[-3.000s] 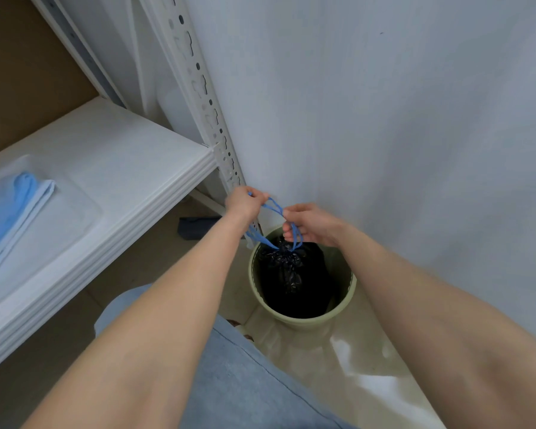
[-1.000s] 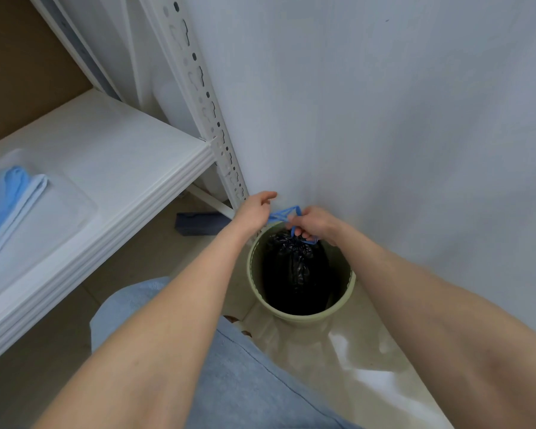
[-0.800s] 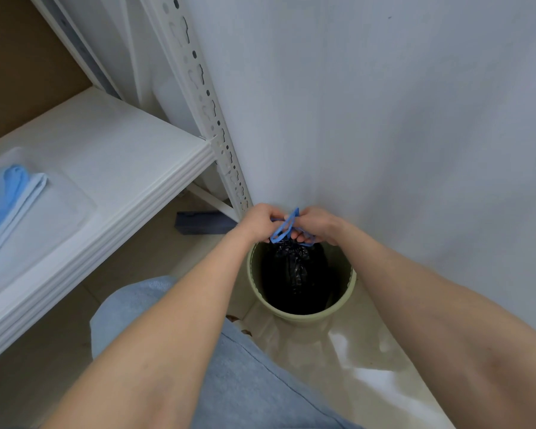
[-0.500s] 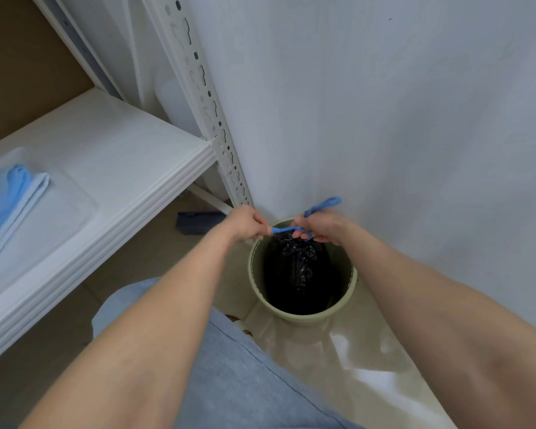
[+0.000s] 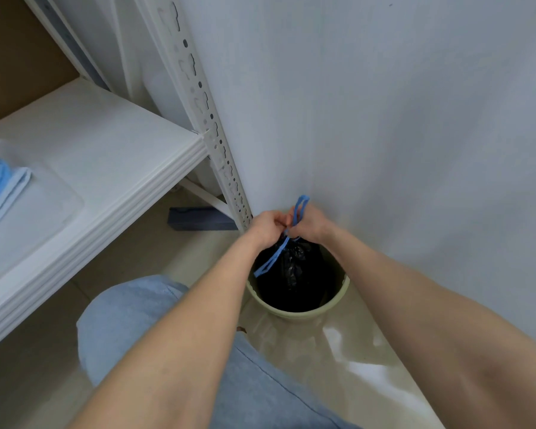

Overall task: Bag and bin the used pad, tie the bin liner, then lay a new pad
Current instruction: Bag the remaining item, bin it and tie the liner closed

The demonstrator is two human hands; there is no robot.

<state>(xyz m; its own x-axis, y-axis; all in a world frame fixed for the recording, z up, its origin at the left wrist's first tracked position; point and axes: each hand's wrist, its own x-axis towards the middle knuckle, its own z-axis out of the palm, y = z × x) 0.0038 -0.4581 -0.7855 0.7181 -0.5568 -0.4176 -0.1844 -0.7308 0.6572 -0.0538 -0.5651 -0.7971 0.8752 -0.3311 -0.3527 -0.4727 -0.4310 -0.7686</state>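
Note:
A pale green bin (image 5: 294,313) stands on the floor against the white wall. Inside it the black bin liner (image 5: 294,274) is gathered to a neck at the top. Blue drawstrings (image 5: 271,260) come out of that neck: one loop hangs down to the left, the other loop sticks up above my fingers. My left hand (image 5: 266,226) and my right hand (image 5: 311,222) are pressed together right over the neck, both pinching the drawstrings. A folded blue and white pad (image 5: 0,190) lies on the white shelf at the far left.
A white shelf (image 5: 99,168) with a slotted metal upright (image 5: 205,119) stands to the left of the bin. A dark blue flat object (image 5: 198,222) lies on the floor under the shelf. My knee in light blue trousers (image 5: 127,320) is below the bin.
My hands, which were pulling the drawstring ends apart sideways, have come together over the liner's neck. One loop now hangs down on the left and the other stands up.

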